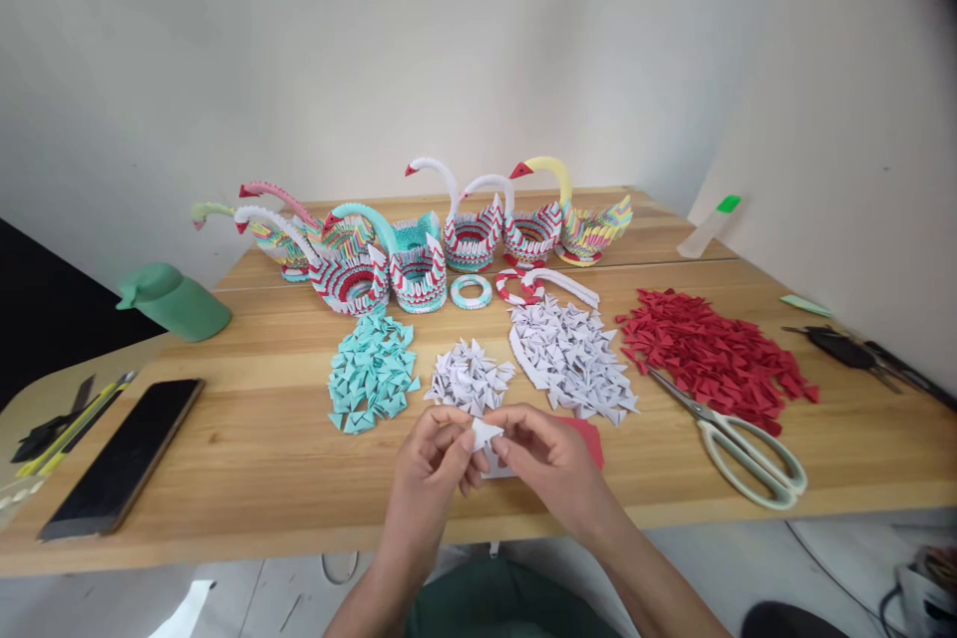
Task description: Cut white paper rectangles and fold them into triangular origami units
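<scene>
Between my two hands is a small piece of white paper [485,434], partly folded to a point. My left hand [434,454] pinches its left side between thumb and fingers. On its right side, the thumb and fingers of my right hand [542,459] close on the same piece. Below it, partly hidden by my hands, lies white paper [496,467] on the table. Red paper [587,439] shows behind my right hand. Just beyond my fingertips sits a small pile of folded white paper triangles [470,377].
Heaps of teal triangles [372,369], white triangles [575,359] and red triangles [707,349] spread across the wooden table [261,459]. Several paper swans [419,269] stand behind. Scissors [737,449] lie right; a phone [124,459] and green jug [175,301] are left.
</scene>
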Demonstrator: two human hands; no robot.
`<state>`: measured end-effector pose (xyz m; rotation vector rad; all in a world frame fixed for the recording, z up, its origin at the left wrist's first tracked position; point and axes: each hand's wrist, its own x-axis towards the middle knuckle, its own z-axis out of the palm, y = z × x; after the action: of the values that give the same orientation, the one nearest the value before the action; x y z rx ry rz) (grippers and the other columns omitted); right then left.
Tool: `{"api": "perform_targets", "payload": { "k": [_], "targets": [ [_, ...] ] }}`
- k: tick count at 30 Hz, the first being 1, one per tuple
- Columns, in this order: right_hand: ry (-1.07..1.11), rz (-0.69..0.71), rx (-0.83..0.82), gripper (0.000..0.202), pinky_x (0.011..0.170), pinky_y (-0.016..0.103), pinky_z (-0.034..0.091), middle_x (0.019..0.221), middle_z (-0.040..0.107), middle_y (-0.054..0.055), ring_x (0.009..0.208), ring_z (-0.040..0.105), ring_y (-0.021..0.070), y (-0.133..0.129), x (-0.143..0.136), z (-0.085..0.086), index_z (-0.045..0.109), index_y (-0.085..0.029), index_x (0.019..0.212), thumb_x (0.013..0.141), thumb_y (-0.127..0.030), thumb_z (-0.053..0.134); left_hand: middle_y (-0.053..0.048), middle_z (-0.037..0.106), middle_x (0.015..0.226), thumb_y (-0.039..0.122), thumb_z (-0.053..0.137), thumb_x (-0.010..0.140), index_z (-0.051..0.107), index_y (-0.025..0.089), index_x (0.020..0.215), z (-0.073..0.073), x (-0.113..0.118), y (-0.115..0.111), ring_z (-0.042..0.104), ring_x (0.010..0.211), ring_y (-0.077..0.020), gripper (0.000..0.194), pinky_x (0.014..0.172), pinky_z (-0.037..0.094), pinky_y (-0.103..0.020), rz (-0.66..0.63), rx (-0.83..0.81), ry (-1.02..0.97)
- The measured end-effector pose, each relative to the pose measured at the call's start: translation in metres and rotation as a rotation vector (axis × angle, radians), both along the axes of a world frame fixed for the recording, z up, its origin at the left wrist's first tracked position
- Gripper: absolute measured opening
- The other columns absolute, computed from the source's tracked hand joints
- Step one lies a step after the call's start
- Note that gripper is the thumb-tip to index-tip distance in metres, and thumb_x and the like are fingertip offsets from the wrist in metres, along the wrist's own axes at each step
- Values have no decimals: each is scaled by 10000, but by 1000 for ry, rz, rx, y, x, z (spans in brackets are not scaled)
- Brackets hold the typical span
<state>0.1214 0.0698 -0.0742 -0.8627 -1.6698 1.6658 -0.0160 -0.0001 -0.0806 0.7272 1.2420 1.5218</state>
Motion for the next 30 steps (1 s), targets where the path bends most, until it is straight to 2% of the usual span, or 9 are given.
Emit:
{"api": "perform_targets", "payload": {
  "k": [5,9,12,15,19,26,30],
  "targets": [
    [-32,-50,28,158,634,259,447,724,601,1,680,554,150,0,2,-5,685,-191,942,842,-266,588,14,658,655,261,638,834,562,183,922,0,5,-5,593,608,-123,139,592,452,-212,29,43,167],
    [-58,-60,59,171,629,258,447,743,603,7,687,558,154,0,2,-3,683,-188,948,845,-265,570,1,666,711,181,593,842,616,190,941,-2,3,-5,618,661,-149,103,648,484,-249,80,110,543],
    [-111,-83,193,167,646,253,446,783,630,15,701,563,152,0,2,3,697,-192,931,835,-215,562,-38,698,838,127,597,835,650,195,908,-2,-1,-2,649,784,-179,114,731,506,-288,120,231,849],
    [-147,-96,329,182,669,252,453,784,653,17,711,588,153,0,1,6,709,-197,915,830,-163,552,-64,720,971,77,590,838,667,203,901,-1,-4,1,663,940,-203,161,845,504,-322,152,384,1006],
    [-153,-105,398,188,657,244,461,768,660,21,702,612,153,2,1,5,712,-193,908,838,-138,545,-41,742,916,65,611,827,678,214,875,0,-7,4,692,867,-188,170,799,526,-295,151,434,1032],
    [-115,-85,352,178,680,238,466,829,678,24,754,620,153,1,3,5,703,-204,928,854,-154,549,-32,759,890,151,615,856,684,211,803,2,-9,1,709,865,-193,106,801,537,-296,74,255,836],
    [-104,-73,325,172,682,235,468,841,672,18,741,606,144,1,4,4,696,-208,933,852,-155,553,-40,760,891,144,609,854,685,200,797,1,-7,2,712,865,-193,110,801,540,-293,87,227,828]
  ]
}}
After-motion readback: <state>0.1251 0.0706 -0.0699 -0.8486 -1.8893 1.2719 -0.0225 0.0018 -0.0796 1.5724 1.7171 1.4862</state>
